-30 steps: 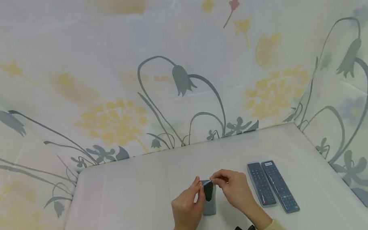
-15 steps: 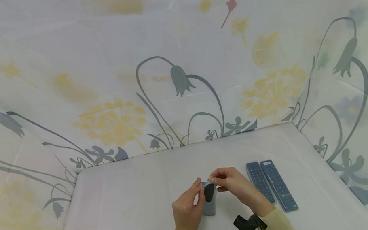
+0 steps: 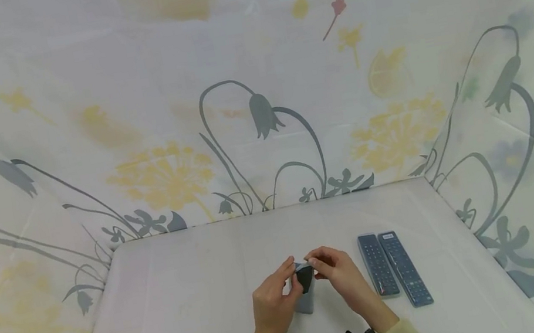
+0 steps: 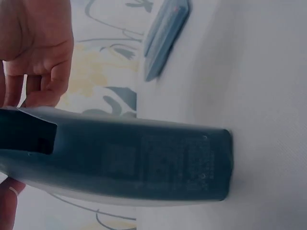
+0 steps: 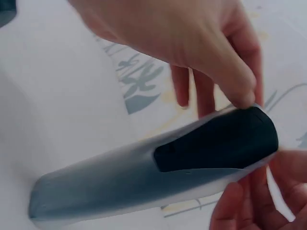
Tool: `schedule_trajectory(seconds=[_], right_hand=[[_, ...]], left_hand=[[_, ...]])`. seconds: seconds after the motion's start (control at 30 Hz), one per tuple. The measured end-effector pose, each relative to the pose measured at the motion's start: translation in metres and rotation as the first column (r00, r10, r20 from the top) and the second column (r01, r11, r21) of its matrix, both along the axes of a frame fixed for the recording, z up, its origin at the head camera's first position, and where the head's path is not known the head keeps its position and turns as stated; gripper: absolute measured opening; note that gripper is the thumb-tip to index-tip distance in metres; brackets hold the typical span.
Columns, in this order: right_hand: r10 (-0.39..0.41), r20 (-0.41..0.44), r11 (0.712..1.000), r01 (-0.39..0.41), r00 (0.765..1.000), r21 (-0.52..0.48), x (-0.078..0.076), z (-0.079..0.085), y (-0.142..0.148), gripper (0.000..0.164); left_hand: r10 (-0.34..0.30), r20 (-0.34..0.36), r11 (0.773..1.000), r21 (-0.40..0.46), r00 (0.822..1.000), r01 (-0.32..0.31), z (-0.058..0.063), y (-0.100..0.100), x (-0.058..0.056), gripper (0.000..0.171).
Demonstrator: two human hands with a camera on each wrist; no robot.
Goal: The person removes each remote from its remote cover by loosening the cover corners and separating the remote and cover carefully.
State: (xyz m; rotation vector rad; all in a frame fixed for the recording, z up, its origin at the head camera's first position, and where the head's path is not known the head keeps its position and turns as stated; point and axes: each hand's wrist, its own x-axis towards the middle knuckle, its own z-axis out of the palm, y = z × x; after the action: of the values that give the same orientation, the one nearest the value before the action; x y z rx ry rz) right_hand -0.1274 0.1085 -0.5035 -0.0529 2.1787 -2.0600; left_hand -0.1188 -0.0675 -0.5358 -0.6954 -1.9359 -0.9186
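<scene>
Remote [image 3: 306, 301]: tilted, between left hand [image 3: 272, 305], fingers clamped on 11 o'clock edge, and right hand [image 3: 344, 278], fingers pinching 1 o'clock corner. Right hand dipped towards 6 o'clock since half-second ago; top end apparently still being worked.

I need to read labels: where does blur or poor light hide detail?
Left wrist: dim, soft, print on the gray remote control unreadable; right wrist: its black panel nearly featureless; head: brighter, but white label on the right-hand remote too small to read.
</scene>
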Motion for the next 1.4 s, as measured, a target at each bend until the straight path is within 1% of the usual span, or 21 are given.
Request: schedule_trajectory(seconds=[0.07, 0.1, 0.17, 0.23, 0.3, 0.37, 0.43, 0.5, 0.57, 0.67, 0.77, 0.87, 0.97, 1.13, 1.2, 1.27, 1.33, 1.4], right_hand=[[-0.034, -0.055, 0.999, 0.032, 0.998, -0.02, 0.005, -0.003, -0.002, 0.018], [-0.039, -0.1, 0.999, 0.037, 0.994, -0.018, 0.007, -0.004, -0.004, 0.02], [-0.044, -0.218, 0.999, 0.046, 0.975, 0.004, 0.011, -0.005, -0.007, 0.025], [-0.052, -0.342, 0.997, 0.069, 0.938, 0.038, 0.014, -0.003, -0.012, 0.029], [-0.066, -0.457, 0.991, 0.111, 0.887, 0.072, 0.018, 0.001, -0.016, 0.03], [-0.087, -0.541, 0.981, 0.166, 0.837, 0.1, 0.021, 0.007, -0.02, 0.031], [-0.101, -0.602, 0.968, 0.218, 0.792, 0.124, 0.023, 0.011, -0.024, 0.032], [-0.112, -0.645, 0.956, 0.26, 0.756, 0.138, 0.023, 0.012, -0.028, 0.033], [-0.12, -0.678, 0.947, 0.288, 0.725, 0.141, 0.022, 0.013, -0.031, 0.033], [-0.129, -0.709, 0.94, 0.313, 0.694, 0.135, 0.021, 0.012, -0.033, 0.034], [-0.119, -0.731, 0.935, 0.323, 0.672, 0.144, 0.02, 0.011, -0.034, 0.035], [-0.109, -0.748, 0.933, 0.327, 0.654, 0.15, 0.02, 0.01, -0.035, 0.035], [-0.105, -0.756, 0.938, 0.318, 0.646, 0.141, 0.022, 0.012, -0.035, 0.035], [-0.11, -0.756, 0.941, 0.313, 0.645, 0.13, 0.023, 0.014, -0.036, 0.036], [-0.11, -0.75, 0.941, 0.311, 0.653, 0.133, 0.024, 0.014, -0.036, 0.036], [-0.105, -0.739, 0.943, 0.302, 0.666, 0.138, 0.024, 0.013, -0.036, 0.035], [-0.102, -0.728, 0.944, 0.296, 0.678, 0.144, 0.022, 0.009, -0.036, 0.034], [-0.099, -0.714, 0.945, 0.289, 0.693, 0.15, 0.02, 0.0, -0.035, 0.034]], left_hand=[[0.016, -0.015, 1.0, -0.005, 1.0, -0.016, 0.001, 0.0, 0.0, 0.017], [0.026, -0.025, 1.0, -0.01, 0.999, -0.026, 0.002, 0.0, -0.001, 0.017], [0.039, -0.04, 0.999, -0.021, 0.998, -0.04, 0.004, -0.001, -0.002, 0.018], [0.046, -0.044, 0.998, -0.043, 0.998, -0.048, 0.007, -0.003, -0.002, 0.018], [0.046, -0.041, 0.996, -0.074, 0.998, -0.049, 0.009, -0.004, -0.002, 0.018], [0.035, -0.026, 0.995, -0.098, 0.999, -0.038, 0.011, -0.005, -0.002, 0.019], [0.026, -0.016, 0.993, -0.115, 1.0, -0.027, 0.013, -0.006, -0.001, 0.02], [0.013, -0.004, 0.992, -0.122, 1.0, -0.013, 0.014, -0.008, -0.001, 0.021], [0.003, -0.002, 0.992, -0.128, 1.0, -0.003, 0.015, -0.009, -0.002, 0.023], [-0.002, -0.015, 0.99, -0.14, 1.0, 0.0, 0.016, -0.011, -0.003, 0.024], [0.0, -0.036, 0.989, -0.148, 0.999, -0.005, 0.017, -0.011, -0.004, 0.024], [0.0, -0.057, 0.989, -0.145, 0.998, -0.008, 0.017, -0.011, -0.006, 0.024], [0.008, -0.059, 0.992, -0.128, 0.998, -0.016, 0.016, -0.011, -0.007, 0.024], [0.007, 0.017, 0.998, -0.057, 1.0, -0.006, 0.013, -0.011, -0.009, 0.026], [-0.009, 0.06, 1.0, -0.015, 0.998, 0.009, 0.011, -0.011, -0.009, 0.028], [-0.019, 0.092, 0.999, 0.029, 0.996, 0.016, 0.01, -0.011, -0.009, 0.028], [-0.026, 0.149, 0.997, 0.08, 0.989, 0.014, 0.008, -0.011, -0.008, 0.028], [-0.037, 0.199, 0.99, 0.14, 0.979, 0.009, 0.007, -0.011, -0.007, 0.025]])
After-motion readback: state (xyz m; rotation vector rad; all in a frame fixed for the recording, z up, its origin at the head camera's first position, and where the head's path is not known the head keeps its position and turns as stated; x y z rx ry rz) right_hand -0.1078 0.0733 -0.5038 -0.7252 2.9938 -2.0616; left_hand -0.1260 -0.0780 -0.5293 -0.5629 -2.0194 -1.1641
